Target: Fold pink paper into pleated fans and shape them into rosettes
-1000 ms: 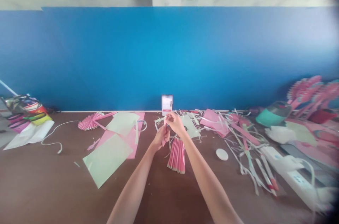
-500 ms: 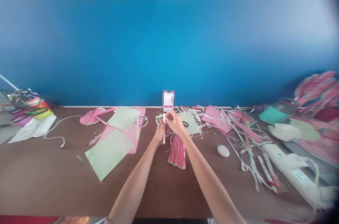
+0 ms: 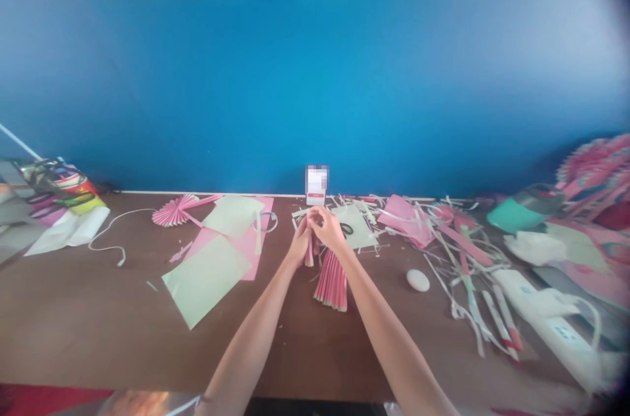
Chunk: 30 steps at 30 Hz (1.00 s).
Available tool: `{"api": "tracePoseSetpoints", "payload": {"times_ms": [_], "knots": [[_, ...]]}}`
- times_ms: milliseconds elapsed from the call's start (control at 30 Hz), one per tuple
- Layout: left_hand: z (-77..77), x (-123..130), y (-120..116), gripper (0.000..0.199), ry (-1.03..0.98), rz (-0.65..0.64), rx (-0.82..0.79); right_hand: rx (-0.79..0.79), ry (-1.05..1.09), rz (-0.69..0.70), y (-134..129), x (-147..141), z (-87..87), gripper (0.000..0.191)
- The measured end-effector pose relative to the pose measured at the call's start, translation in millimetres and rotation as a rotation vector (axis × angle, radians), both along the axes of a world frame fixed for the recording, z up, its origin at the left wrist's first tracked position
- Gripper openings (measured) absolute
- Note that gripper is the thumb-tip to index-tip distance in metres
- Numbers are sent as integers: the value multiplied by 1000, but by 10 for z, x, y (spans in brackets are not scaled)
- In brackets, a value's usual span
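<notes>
My left hand (image 3: 298, 245) is wrapped round a narrow folded pink paper (image 3: 310, 254) with a pale lower edge, held upright above the table. At its top end my right hand (image 3: 327, 229) is closed in a pinch, thumb and forefinger meeting; the fingers hide what lies between them. Below my right wrist lies a pleated pink paper fan (image 3: 331, 281), its upper end hidden by the hand. A dark loop, perhaps a scissors handle (image 3: 346, 229), rests on pale paper just to the right. Behind my hands stands a phone (image 3: 315, 186) with a lit screen.
Pale green sheets (image 3: 207, 281), a pink sheet (image 3: 253, 265) and a pink rosette (image 3: 172, 211) lie left. Rightward are paper scraps (image 3: 408, 219), a white oval object (image 3: 418, 280), pens (image 3: 499, 327) and a power strip (image 3: 546, 324). A blue partition (image 3: 315, 75) rises behind the table.
The folded paper has turned in my left hand: its narrow pale edge faced me, and now more pink shows. My right hand stays at its top. The whole view has shifted slightly.
</notes>
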State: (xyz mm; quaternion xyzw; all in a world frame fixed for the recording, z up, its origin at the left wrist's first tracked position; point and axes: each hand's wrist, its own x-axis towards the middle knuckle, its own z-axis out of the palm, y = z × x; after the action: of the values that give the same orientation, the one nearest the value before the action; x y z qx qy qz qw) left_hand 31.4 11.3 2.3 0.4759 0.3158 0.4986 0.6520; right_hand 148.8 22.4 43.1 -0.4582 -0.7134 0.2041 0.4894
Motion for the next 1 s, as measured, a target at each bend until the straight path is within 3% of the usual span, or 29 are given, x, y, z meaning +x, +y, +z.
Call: {"api": "tracePoseSetpoints", "payload": {"times_ms": [267, 500, 1000], "knots": [[-9, -15, 51, 50, -69, -6, -17, -56, 25, 47, 22, 4, -45, 30], [-2, 5, 54, 47, -90, 33, -12, -28, -87, 48, 32, 6, -38, 33], [-17, 3, 72, 47, -91, 92, -38, -24, -100, 36, 63, 21, -75, 40]]}}
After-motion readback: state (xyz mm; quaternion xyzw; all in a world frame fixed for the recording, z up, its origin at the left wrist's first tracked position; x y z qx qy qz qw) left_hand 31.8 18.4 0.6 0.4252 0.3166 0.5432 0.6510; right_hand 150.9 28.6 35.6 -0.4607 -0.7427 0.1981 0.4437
